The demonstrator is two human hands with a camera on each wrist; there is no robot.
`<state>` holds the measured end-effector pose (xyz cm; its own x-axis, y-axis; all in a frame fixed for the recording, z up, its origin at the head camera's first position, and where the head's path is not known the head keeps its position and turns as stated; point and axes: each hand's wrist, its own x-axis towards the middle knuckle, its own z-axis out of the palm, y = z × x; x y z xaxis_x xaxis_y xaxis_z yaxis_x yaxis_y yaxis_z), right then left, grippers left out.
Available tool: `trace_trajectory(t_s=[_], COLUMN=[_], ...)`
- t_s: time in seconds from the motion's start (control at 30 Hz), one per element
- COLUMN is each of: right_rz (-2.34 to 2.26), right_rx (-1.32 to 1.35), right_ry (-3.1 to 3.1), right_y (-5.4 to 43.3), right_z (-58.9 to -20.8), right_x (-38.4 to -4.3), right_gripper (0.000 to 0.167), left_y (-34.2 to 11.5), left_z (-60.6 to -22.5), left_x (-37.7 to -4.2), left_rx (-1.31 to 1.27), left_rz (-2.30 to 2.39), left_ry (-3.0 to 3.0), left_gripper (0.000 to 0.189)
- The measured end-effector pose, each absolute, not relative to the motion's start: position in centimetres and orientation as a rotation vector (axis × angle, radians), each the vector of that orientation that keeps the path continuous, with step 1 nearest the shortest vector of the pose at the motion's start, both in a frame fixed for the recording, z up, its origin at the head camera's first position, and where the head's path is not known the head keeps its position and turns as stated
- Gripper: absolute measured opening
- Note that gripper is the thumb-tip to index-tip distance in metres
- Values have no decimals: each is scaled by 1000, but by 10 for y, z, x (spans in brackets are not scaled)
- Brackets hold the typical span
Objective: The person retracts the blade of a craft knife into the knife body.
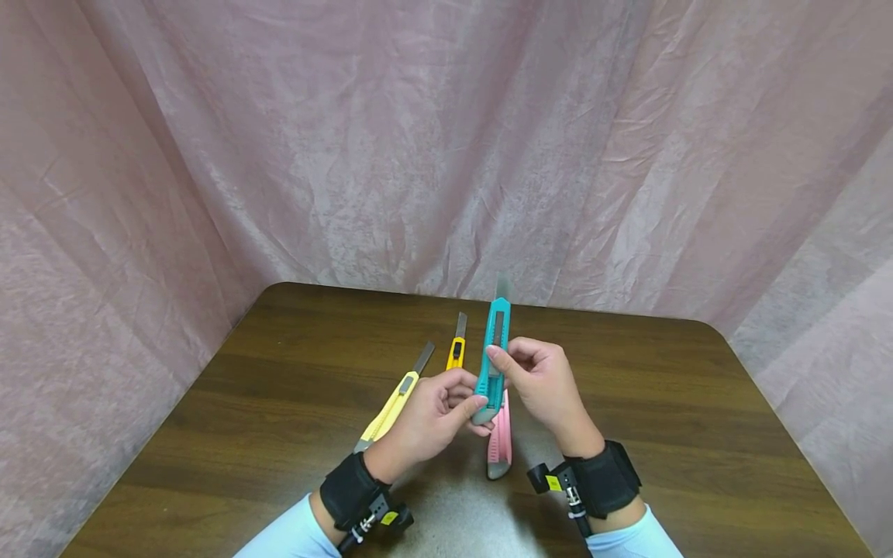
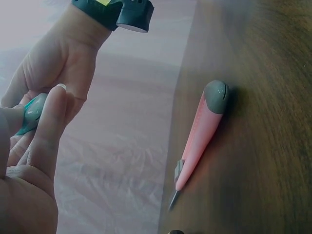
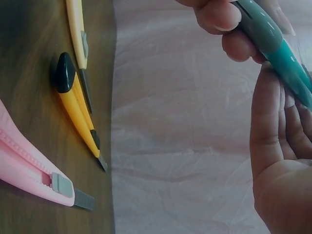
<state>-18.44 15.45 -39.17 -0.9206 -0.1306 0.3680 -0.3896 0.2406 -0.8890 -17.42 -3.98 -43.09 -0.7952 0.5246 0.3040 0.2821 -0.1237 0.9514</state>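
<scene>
A teal utility knife with a grey end is held up over the table, its blade extended and pointing away. The left hand pinches its grey lower end between thumb and fingers. Higher on the body, the right hand holds the knife, with the thumb on its front face near the slider. Under the hands lies a pink utility knife, partly covered by the teal one in the head view. Its blade is out in the right wrist view, beside its grey slider.
Left of the hands, a pale yellow utility knife lies slanted with its blade out. An orange-yellow knife with a black slider lies behind the left hand, blade out too. The brown wooden table ends at a pink curtain.
</scene>
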Motion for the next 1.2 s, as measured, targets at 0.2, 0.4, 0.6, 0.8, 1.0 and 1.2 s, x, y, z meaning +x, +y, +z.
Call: trace_trajectory(t_s=[0.2, 0.4, 0.6, 0.8, 1.0, 1.2], right_rz=[1678, 1658, 1735, 1784, 1725, 1680], right_rx=[528, 552, 537, 531, 578, 586], right_ry=[-2295, -2269, -2257, -2308, -2303, -2273], right_y=[155, 155, 156, 156, 156, 156], right_z=[-391, -391, -392, -392, -395, -395], right_x=[-184, -183, -184, -185, -185, -184], right_gripper=[20, 13, 16, 25, 23, 18], left_y=[-40, -41, -41, -41, -42, -42], left_z=[-430, -431, -432, -432, -431, -431], left_x=[-174, -175, -176, -175, -175, -176], left_rx=[914, 931, 956, 941, 926, 924], left_rz=[2024, 2035, 2048, 2046, 2028, 2018], left_ry=[1953, 1944, 1938, 1962, 1986, 1990], left_gripper=[22, 22, 22, 22, 22, 22])
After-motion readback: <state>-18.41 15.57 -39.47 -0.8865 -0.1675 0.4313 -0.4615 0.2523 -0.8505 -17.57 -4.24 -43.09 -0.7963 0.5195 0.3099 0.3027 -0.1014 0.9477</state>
